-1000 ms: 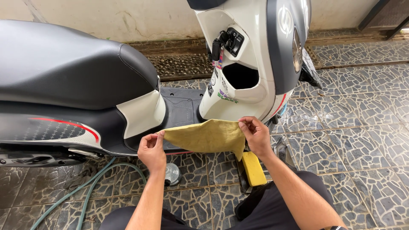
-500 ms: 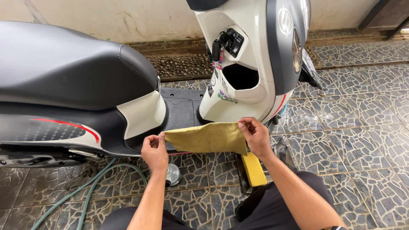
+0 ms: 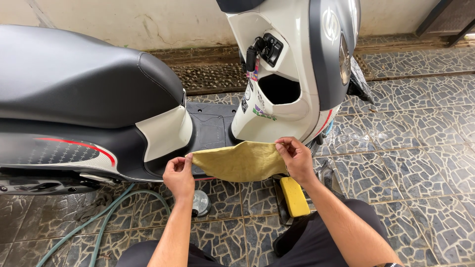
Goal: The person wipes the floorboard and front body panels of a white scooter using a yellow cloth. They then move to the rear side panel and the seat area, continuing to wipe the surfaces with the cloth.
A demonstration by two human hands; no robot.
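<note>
Wet mosaic-tile floor (image 3: 405,163), dark stone pieces with pale grout, runs to a plaster wall (image 3: 123,20) with a pebbled drain strip along its foot.

Head view, the only view:
- Scooter (image 3: 277,74) parked side-on, white front body, black seat (image 3: 74,79), black footboard (image 3: 210,126) directly beyond the fingers.
- Left hand (image 3: 179,173): fingers closed, pinching the left corner of a yellow cloth (image 3: 237,160) between thumb and forefinger.
- Right hand (image 3: 297,159): fingers closed likewise on the right corner.
- Cloth hangs stretched between the two hands, top edge nearly level, lower edge sagging in a curve. It sits just in front of the footboard edge; whether it touches the scooter cannot be told.
- Below the right fingers, on the floor: a yellow sponge (image 3: 294,196) resting on a dark strip.
- Below and just right of the left fingers: a small round metal cap (image 3: 201,201).
- Further left of the left fingers: a green hose (image 3: 99,222) snaking over the tiles and under the scooter.

Progress, judged from this state: floor and lower panels look wet, hose and sponge lie put down, so rinsing appears done. Cloth is spread but not yet laid on any panel; footboard, seat and front body would remain to be wiped.
</note>
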